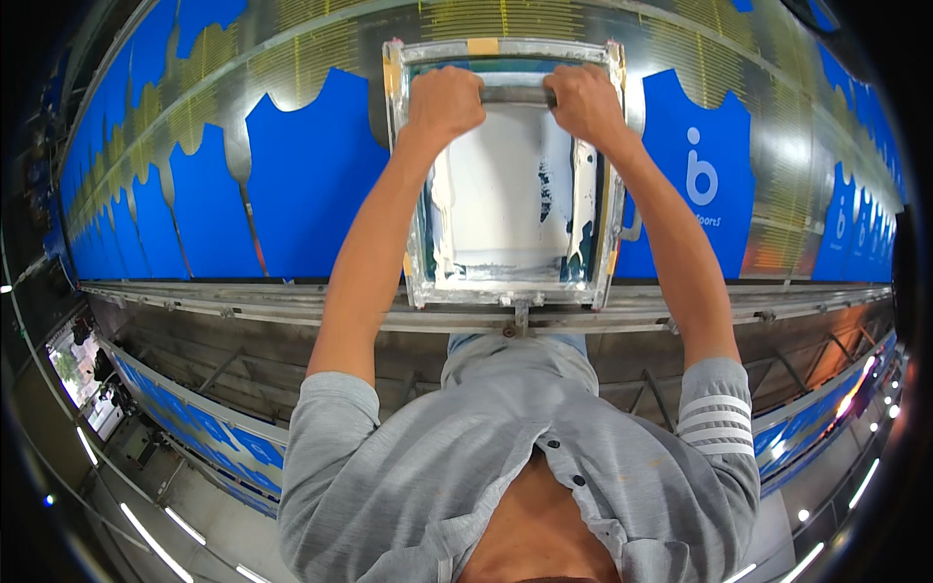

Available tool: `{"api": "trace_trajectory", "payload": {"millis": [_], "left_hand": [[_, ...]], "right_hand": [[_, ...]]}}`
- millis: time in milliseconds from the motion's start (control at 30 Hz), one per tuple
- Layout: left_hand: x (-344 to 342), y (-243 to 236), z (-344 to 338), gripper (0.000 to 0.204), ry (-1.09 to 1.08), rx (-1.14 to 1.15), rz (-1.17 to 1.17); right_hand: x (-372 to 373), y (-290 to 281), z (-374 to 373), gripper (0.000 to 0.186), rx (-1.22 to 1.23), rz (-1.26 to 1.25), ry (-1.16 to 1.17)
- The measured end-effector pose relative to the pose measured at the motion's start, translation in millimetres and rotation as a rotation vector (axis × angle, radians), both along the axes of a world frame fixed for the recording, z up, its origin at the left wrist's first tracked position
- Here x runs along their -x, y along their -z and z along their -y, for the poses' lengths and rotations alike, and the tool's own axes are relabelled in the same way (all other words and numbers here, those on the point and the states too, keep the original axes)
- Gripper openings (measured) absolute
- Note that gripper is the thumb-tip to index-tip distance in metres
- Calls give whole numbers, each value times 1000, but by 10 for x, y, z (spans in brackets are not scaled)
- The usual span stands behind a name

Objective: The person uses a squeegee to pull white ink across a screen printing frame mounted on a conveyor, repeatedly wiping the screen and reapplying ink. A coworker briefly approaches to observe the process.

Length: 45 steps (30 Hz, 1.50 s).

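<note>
A screen-printing frame (610,255) with a metal border rests on the long platen table, in front of my body. White ink (486,185) covers much of its mesh, heaped in streaks along both sides, with a dark patch showing right of centre. Near the frame's far end, my left hand (447,102) and my right hand (581,102) are closed on the two ends of a squeegee (515,95) lying crosswise. My forearms reach over the screen's sides.
Blue garment panels (311,185) lie along the table to the left; those on the right (695,238) carry a white print. A metal rail (262,301) follows the near edge. Behind me, at the picture's lower sides, another long table (214,432) holds more blue panels.
</note>
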<state>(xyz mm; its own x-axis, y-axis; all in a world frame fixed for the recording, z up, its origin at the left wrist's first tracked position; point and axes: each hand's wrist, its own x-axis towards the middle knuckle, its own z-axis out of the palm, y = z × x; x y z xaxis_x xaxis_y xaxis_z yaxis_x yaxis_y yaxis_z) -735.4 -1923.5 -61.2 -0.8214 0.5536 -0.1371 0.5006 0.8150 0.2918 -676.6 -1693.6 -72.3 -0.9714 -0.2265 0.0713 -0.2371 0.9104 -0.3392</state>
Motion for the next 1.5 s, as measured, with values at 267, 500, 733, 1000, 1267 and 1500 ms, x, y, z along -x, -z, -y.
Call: {"api": "trace_trajectory", "payload": {"millis": [267, 500, 733, 1000, 1267, 1500], "left_hand": [[-1715, -26, 293, 31, -31, -90, -2], [-2446, -85, 498, 24, -54, -134, -8], [-2678, 34, 244, 37, 37, -227, -73], [-1960, -366, 89, 37, 116, 254, 371], [-47, -217, -355, 40, -2, 143, 68], [-963, -148, -91, 41, 6, -114, 39]], "right_hand": [[-1708, -116, 327, 5, 95, -55, 13], [-2400, -223, 597, 7, 8, 118, -5], [-1999, -51, -131, 58, 247, -226, 464], [-1853, 420, -588, 60, 702, 260, 914], [-1840, 158, -479, 51, 717, 343, 1003], [-1749, 42, -503, 49, 660, 305, 989]]}}
